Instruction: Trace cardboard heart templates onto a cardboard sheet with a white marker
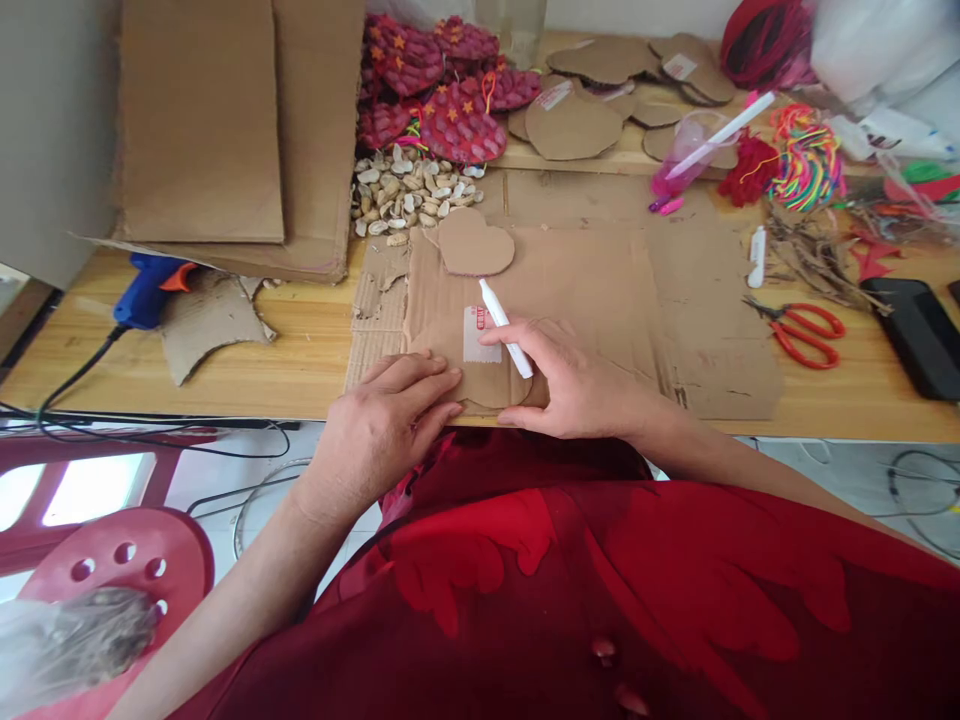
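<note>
My left hand (394, 405) lies over the left edge of a cardboard heart (487, 385), its fingers resting flat on the cardboard. A clear tape patch with red print (481, 335) is stuck on this heart. My right hand (577, 380) has a white marker (506, 330) lodged between its fingers, slanting across the index finger. The right thumb touches the heart's near right edge. Under both hands lies a larger cardboard sheet (600, 290). Just beyond the marker sits a smaller cardboard heart (476, 245).
Peanut shells (409, 190) and pink decorated pieces (457, 110) lie behind. Cut cardboard hearts (574, 125) are stacked at the back. To the right are red-handled pliers (806, 335), twigs (810, 255) and a black phone-like object (915, 335). A blue glue gun (146, 290) lies left.
</note>
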Available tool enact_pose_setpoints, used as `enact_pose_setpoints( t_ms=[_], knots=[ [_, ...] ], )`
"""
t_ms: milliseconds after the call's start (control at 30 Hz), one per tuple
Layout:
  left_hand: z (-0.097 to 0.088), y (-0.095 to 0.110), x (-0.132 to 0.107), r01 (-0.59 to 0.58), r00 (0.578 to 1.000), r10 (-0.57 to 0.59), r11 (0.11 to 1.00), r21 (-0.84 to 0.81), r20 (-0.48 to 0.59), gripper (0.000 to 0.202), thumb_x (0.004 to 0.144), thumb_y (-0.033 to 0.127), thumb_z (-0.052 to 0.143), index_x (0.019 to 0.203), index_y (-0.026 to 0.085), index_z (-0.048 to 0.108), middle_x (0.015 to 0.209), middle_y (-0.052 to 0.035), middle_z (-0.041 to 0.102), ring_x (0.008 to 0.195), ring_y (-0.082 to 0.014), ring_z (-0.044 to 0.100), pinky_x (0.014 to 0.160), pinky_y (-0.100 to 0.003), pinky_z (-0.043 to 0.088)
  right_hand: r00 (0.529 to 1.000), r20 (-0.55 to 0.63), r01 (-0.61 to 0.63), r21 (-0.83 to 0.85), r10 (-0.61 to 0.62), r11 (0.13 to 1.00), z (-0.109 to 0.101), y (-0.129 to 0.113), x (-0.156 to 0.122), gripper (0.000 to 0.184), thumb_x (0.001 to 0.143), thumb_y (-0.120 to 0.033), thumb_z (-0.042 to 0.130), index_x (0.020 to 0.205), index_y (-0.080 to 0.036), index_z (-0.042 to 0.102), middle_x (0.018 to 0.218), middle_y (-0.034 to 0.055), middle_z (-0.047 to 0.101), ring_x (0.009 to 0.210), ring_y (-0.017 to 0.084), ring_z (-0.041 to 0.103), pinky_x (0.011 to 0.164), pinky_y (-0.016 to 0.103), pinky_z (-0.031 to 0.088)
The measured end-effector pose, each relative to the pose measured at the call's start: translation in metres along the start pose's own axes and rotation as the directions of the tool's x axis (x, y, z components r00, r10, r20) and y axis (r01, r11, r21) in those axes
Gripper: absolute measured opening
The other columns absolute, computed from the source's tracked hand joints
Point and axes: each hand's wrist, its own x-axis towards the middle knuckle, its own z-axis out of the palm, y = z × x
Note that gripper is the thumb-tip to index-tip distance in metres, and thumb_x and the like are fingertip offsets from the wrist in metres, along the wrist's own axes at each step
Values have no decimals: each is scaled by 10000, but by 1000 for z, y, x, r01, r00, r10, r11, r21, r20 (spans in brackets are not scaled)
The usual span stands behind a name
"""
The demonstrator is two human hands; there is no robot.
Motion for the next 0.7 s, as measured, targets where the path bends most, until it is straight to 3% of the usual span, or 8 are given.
enact_pose_setpoints(
  t_ms=[300, 533, 700],
  knots=[
    [1, 0, -1, 9, 1000, -9, 1000, 14, -8, 280, 953, 286, 685, 1217, 200, 711, 1200, -76, 732, 1171, -239, 677, 1029, -396, 583, 1000, -15, 1, 184, 2, 983, -1, 5, -1, 735, 762, -107, 709, 1425, -264, 431, 1562, 117, 491, 1458, 299, 466, 1220, 511, 362],
    [5, -2, -3, -12, 999, 13, 1000, 20, -31, 274, 956, 279, 680, 1220, 208, 701, 1200, -73, 730, 1155, -238, 683, 1022, -419, 591, 1000, -10, -1, 164, 3, 987, -2, 4, -1, 792, 765, -124, 741, 1463, -281, 402, 1603, 104, 452, 1502, 291, 413, 1242, 520, 341],
    [7, -1, -4, -5, 999, 5, 1000, 1, -34, 282, 965, 262, 663, 1237, 195, 690, 1214, -79, 726, 1189, -240, 669, 1038, -419, 585, 1000, 2, -15, 103, 15, 995, -2, 3, -2, 859, 730, -194, 811, 1472, -295, 389, 1601, 116, 454, 1468, 323, 456, 1197, 557, 396]
  ],
)
